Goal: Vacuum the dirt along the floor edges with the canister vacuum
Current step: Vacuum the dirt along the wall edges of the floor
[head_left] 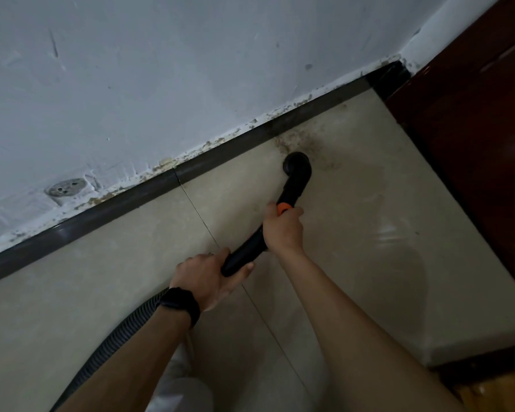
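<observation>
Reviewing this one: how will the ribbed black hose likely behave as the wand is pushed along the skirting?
Probably floppy: the ribbed hose runs in a loose curve behind the left hand. Its corrugations suggest it bends easily and may drag on the floor tiles. The wand looks rigid by contrast, gripped by the left and right hand.

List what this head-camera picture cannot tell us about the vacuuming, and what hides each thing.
Head view:
Vacuum canister: out of frame; hose leaves the bottom edge.
Nozzle mouth: turned away; contact with floor unclear.
Wand: partly covered by left hand and right hand.
Dirt: too blurred to identify.
</observation>
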Demonstrator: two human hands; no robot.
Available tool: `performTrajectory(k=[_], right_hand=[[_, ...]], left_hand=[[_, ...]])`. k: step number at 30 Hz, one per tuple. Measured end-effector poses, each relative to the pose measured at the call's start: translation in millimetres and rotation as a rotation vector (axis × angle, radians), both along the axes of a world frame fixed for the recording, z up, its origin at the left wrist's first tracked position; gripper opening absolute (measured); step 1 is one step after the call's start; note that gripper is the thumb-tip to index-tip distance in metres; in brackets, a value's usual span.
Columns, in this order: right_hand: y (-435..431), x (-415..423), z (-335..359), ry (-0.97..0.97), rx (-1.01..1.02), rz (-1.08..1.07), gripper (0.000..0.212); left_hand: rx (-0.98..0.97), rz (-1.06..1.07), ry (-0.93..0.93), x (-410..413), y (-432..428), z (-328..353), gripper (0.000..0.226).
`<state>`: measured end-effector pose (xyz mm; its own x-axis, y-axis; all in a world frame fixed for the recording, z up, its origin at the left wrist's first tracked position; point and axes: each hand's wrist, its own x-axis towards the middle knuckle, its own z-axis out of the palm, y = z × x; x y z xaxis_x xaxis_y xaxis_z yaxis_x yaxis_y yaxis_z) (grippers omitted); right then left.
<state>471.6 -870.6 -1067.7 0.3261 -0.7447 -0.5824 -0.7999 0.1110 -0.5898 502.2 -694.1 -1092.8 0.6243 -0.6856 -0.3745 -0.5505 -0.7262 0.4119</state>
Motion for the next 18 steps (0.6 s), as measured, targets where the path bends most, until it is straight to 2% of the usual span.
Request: performTrajectory(k=[9, 13, 18], right_hand=[[-2.0, 23.6, -3.2, -0.008, -0.004, 0.025, 0.039], [-6.0, 31.1, -4.7, 0.001, -0.023, 0.01, 0.047], [-12.8, 46.1, -3.4, 0.006, -0.043, 0.008, 0.048]], left_hand=[[-0.003, 0.041, -0.024, 14.8, -4.0, -1.2, 0.074], [-0.004, 0.027, -0.026, 21.2, -11.4, -1.8, 0.066], [-0.006, 0.057, -0.012, 31.7, -19.5, -3.3, 0.066]])
